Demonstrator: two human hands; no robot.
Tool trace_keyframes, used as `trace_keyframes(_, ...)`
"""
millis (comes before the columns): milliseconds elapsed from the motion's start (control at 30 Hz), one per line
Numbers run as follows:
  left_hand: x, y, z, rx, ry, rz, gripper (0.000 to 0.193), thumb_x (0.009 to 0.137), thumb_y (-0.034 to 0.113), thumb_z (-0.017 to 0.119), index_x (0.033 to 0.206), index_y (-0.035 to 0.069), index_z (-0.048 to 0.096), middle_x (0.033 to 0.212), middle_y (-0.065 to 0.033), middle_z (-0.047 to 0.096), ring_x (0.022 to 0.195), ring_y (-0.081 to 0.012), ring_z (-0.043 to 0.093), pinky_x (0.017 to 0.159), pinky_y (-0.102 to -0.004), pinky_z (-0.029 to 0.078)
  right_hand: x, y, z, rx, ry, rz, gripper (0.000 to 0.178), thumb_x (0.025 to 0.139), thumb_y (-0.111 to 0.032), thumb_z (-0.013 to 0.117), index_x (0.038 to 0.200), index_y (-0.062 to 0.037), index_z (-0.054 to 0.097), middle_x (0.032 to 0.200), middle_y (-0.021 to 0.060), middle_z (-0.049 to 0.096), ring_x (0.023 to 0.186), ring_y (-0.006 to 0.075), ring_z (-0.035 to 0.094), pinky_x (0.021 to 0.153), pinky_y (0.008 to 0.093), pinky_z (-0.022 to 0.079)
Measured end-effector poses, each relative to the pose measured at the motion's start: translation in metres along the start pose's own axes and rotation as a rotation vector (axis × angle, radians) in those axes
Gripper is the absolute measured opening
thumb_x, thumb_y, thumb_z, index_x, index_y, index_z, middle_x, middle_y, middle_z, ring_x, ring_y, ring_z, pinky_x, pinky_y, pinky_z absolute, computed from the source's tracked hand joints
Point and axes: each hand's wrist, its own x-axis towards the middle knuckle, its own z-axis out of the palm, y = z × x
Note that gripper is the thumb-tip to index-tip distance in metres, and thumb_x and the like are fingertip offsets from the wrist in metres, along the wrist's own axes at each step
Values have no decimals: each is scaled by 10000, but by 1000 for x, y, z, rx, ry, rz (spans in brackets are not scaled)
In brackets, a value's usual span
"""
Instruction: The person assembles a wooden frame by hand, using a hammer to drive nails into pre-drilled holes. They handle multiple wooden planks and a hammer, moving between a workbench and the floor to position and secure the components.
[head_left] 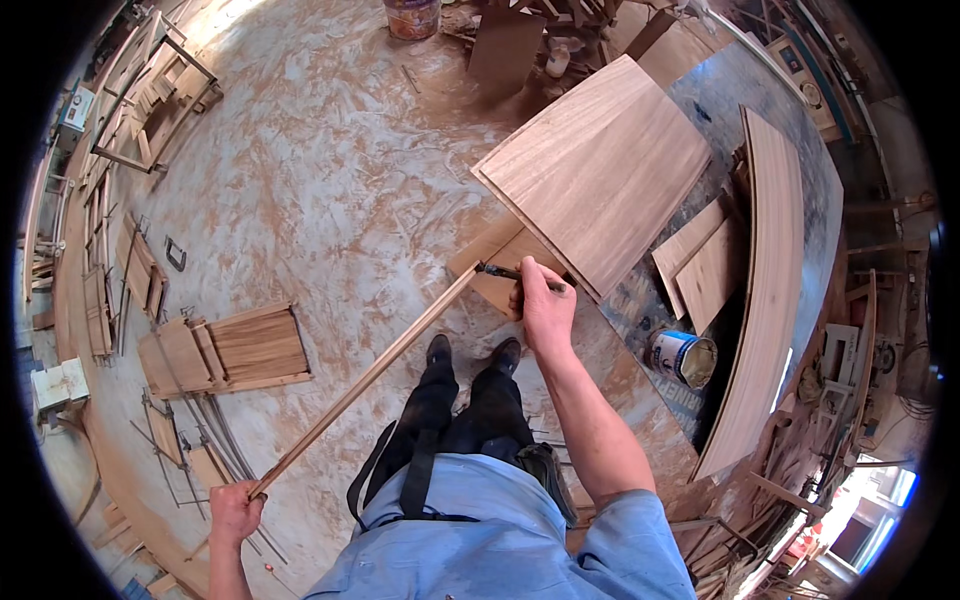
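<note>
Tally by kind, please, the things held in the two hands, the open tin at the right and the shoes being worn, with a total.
Long thin wooden strip, in the left hand: 1
Dark slim brush-like tool, in the right hand: 1
Open round blue-and-white tin: 1
Dark shoes: 2
Total: 5

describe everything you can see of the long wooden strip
The long wooden strip is slim and brown, with a lengthwise line and darker lower end. It slants above the floor, its lower end gripped in the left hand. The brush in the right hand is at its upper end; whether they touch is unclear.
</note>
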Motion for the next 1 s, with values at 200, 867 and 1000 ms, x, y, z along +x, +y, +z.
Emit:
trace_keyframes(200, 0, 12, -3, 19, 43, 19, 62, 676, 88, 687, 737, 87, 680, 623, -121, 628, 570, -309, 631, 547, -388, 509, -13, 1, 12, -244, -46, -336, 173, 859, -130, 713, 881, 40, 686, 782, 42, 691, 706, 80, 612, 637, 232, 492)
trace_keyframes(867, -6, 8, -37, -201, 55, -179, 254, 631, 108, 688, 864, 12, 715, 580, -133, 609, 487, -201, 589, 511, -311, 468, 16, -47, -21, 471, 20, -25, 348, 982, -352, 553, 1040, -9, 561, 669, 76, 597, 527, 154, 583, 419, 257, 464)
trace_keyframes(1000, -11, 0, -51, -581, 63, -324, 255, 633, 78, 665, 856, -40, 701, 615, -42, 640, 558, -97, 580, 532, -273, 470, 28, -51, -22, 554, -62, 18, 389, 981, -413, 535, 1031, -28, 544, 667, 71, 601, 516, 164, 584, 406, 263, 465)
